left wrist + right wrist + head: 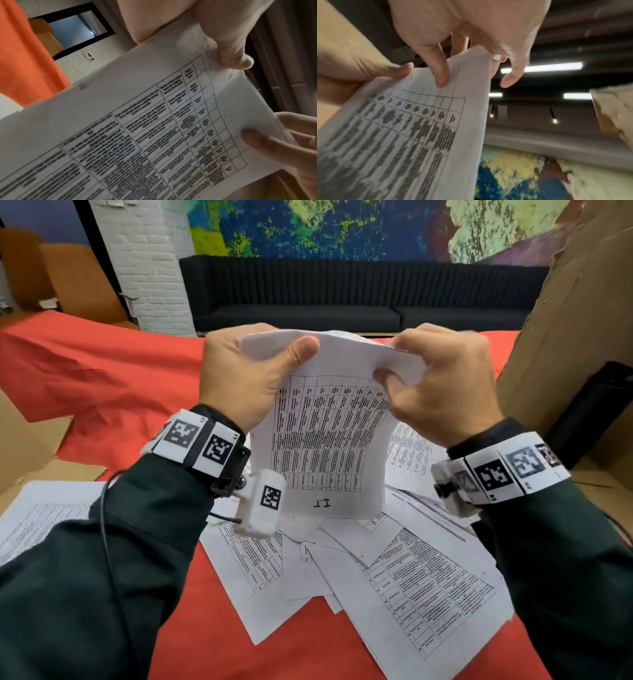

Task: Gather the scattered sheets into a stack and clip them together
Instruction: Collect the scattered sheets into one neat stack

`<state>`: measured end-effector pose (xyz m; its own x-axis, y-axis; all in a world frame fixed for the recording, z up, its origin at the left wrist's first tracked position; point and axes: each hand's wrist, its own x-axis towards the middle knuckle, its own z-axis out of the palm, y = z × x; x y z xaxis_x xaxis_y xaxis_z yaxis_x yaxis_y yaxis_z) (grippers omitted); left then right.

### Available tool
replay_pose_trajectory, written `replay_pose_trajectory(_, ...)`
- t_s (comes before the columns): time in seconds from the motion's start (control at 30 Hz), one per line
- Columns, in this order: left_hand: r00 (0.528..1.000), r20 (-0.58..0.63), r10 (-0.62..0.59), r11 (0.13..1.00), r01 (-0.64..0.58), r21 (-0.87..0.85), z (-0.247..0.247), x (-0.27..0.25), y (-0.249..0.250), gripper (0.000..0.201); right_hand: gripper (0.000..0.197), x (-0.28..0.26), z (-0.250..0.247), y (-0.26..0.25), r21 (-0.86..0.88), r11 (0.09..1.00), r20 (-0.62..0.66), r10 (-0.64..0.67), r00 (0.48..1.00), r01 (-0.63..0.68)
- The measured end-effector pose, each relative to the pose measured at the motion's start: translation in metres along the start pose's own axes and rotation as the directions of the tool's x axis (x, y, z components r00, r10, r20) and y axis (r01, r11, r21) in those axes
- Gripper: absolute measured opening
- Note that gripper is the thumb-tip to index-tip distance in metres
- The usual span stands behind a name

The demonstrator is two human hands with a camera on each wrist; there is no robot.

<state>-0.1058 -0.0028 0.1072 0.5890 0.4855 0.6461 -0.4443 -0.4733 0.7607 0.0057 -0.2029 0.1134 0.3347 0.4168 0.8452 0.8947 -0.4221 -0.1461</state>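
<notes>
Both hands hold a bunch of white printed sheets [329, 440] upright above the red table, top edge curled over. My left hand [250, 371] grips the upper left corner with its thumb across the front. My right hand [442, 381] pinches the upper right corner. The left wrist view shows the held sheets [154, 121] with a table printed on them under my left thumb [235, 54]. In the right wrist view the sheets [402, 135] sit between my right thumb [393, 71] and fingers [441, 75]. Several loose sheets [411, 583] lie scattered below. No clip is in view.
A red cloth [102, 378] covers the table. Another sheet [44, 515] lies at the left edge on cardboard [24, 446]. A tall cardboard panel [575, 320] and a black object [592, 412] stand at the right. A dark sofa [342, 299] lines the far wall.
</notes>
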Motion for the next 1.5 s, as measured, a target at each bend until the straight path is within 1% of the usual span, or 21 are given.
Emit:
replay_pose_trajectory(0.07,0.999,0.050,0.021,1.000,-0.021,-0.003,0.003,0.000,0.009,0.011,0.018,0.007,-0.007,-0.003,-0.230,0.973,0.062,-0.003,0.998,0.017)
replay_pose_trajectory(0.1,0.998,0.064,0.028,1.000,-0.028,-0.003,0.004,0.000,0.012,0.014,0.019,0.012,-0.010,-0.005,-0.242,0.970,0.078,0.001,0.997,0.018)
replay_pose_trajectory(0.2,0.999,0.051,-0.008,1.000,0.007,0.012,-0.002,-0.001,0.003,0.047,0.020,0.025,-0.020,-0.004,-0.037,0.998,0.085,0.044,0.995,-0.041)
replay_pose_trajectory(0.3,0.980,-0.037,-0.198,0.971,0.201,0.126,-0.021,-0.012,-0.038,0.096,0.017,0.029,-0.028,0.017,0.112,0.979,-0.021,0.176,0.984,-0.173)
replay_pose_trajectory(0.33,0.958,-0.122,-0.259,0.946,0.277,0.167,-0.027,-0.018,-0.052,0.108,0.015,0.027,-0.031,0.024,0.191,0.954,-0.048,0.246,0.968,-0.233)
replay_pose_trajectory(0.4,0.889,-0.256,-0.379,0.916,0.400,0.033,-0.038,-0.032,-0.076,0.118,0.019,0.019,-0.032,0.036,0.372,0.873,-0.063,0.364,0.929,-0.316)
replay_pose_trajectory(0.43,0.858,-0.250,-0.449,0.893,0.437,-0.106,-0.041,-0.037,-0.083,0.111,0.024,0.013,-0.030,0.041,0.454,0.826,-0.054,0.401,0.915,-0.335)
replay_pose_trajectory(0.5,0.842,-0.099,-0.530,0.823,0.483,-0.297,-0.044,-0.042,-0.090,0.080,0.024,-0.002,-0.021,0.050,0.601,0.710,-0.029,0.477,0.878,-0.366)
replay_pose_trajectory(0.57,0.870,-0.013,-0.493,0.829,0.465,-0.312,-0.044,-0.042,-0.091,0.064,0.010,-0.020,-0.008,0.060,0.729,0.552,0.033,0.562,0.827,-0.404)
replay_pose_trajectory(0.63,0.900,-0.046,-0.434,0.864,0.402,-0.302,-0.045,-0.040,-0.088,0.059,0.017,-0.040,0.002,0.069,0.782,0.385,0.201,0.589,0.783,-0.490)
replay_pose_trajectory(0.67,0.905,-0.058,-0.421,0.872,0.386,-0.301,-0.047,-0.039,-0.085,0.056,0.018,-0.050,0.006,0.072,0.776,0.338,0.281,0.571,0.771,-0.533)
replay_pose_trajectory(0.7,0.911,-0.059,-0.409,0.880,0.377,-0.289,-0.050,-0.038,-0.084,0.053,0.023,-0.059,0.008,0.075,0.759,0.324,0.340,0.542,0.769,-0.564)
replay_pose_trajectory(0.8,0.943,-0.055,-0.329,0.936,0.318,-0.151,-0.056,-0.044,-0.085,0.038,0.028,-0.085,0.015,0.084,0.681,0.413,0.391,0.493,0.777,-0.605)
replay_pose_trajectory(0.87,0.946,-0.030,-0.321,0.944,0.318,-0.087,-0.051,-0.054,-0.084,0.042,0.020,-0.098,0.024,0.089,0.656,0.424,0.404,0.503,0.765,-0.625)
replay_pose_trajectory(0.93,0.937,0.006,-0.351,0.936,0.351,-0.027,-0.043,-0.063,-0.088,0.042,0.025,-0.107,0.034,0.091,0.633,0.426,0.423,0.509,0.750,-0.646)
replay_pose_trajectory(1.03,0.936,-0.032,-0.350,0.936,0.351,0.017,-0.036,-0.067,-0.095,0.035,0.026,-0.109,0.043,0.085,0.631,0.472,0.343,0.543,0.767,-0.616)
replay_pose_trajectory(1.17,0.943,-0.136,-0.302,0.952,0.305,-0.003,-0.037,-0.054,-0.087,0.029,0.015,-0.093,0.037,0.077,0.757,0.425,0.168,0.607,0.776,-0.497)
replay_pose_trajectory(1.23,0.948,-0.159,-0.276,0.961,0.269,-0.060,-0.039,-0.051,-0.081,0.031,0.015,-0.090,0.032,0.076,0.779,0.408,0.144,0.622,0.769,-0.476)
replay_pose_trajectory(1.33,0.934,-0.091,-0.347,0.936,0.337,-0.103,-0.043,-0.062,-0.090,0.044,0.037,-0.110,0.036,0.078,0.740,0.299,0.327,0.624,0.710,-0.603)
replay_pose_trajectory(1.4,0.912,-0.028,-0.409,0.912,0.410,0.021,-0.041,-0.077,-0.098,0.049,0.043,-0.128,0.041,0.073,0.682,0.234,0.474,0.581,0.662,-0.693)
replay_pose_trajectory(1.5,0.907,-0.094,-0.411,0.909,0.416,0.039,-0.035,-0.082,-0.097,0.041,0.033,-0.127,0.040,0.063,0.707,0.238,0.430,0.602,0.673,-0.665)
